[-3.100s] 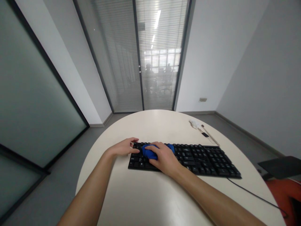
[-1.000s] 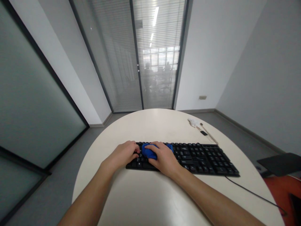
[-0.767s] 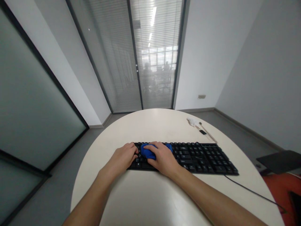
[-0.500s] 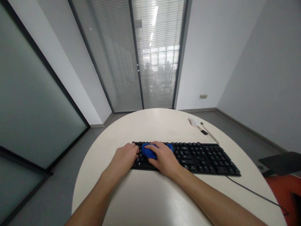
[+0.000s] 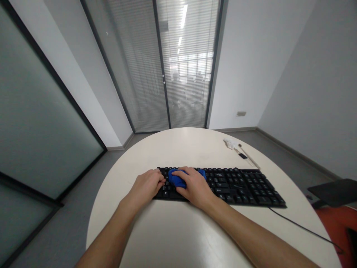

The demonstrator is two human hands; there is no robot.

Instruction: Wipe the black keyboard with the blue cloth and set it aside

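Note:
A black keyboard (image 5: 237, 186) lies across the round table in front of me. My right hand (image 5: 195, 186) is closed around a bunched blue cloth (image 5: 176, 178), pressed against the keys left of the keyboard's middle. More of the blue cloth shows past the far side of this hand. At the keyboard's left end, my left hand (image 5: 147, 184) rests with its fingers curled at the edge. Its fingertips are partly hidden, and it seems to grip the keyboard there.
The pale table (image 5: 167, 230) has a rounded far edge. At its right lie a thin brush (image 5: 249, 156), a small black item (image 5: 242, 156) and a crumpled white piece (image 5: 230, 143). A cable (image 5: 304, 229) runs off the right edge, near an orange chair (image 5: 334, 221).
My left hand has shifted very slightly, its fingers curling more at the keyboard's end. My right hand stays on the blue cloth in nearly the same spot.

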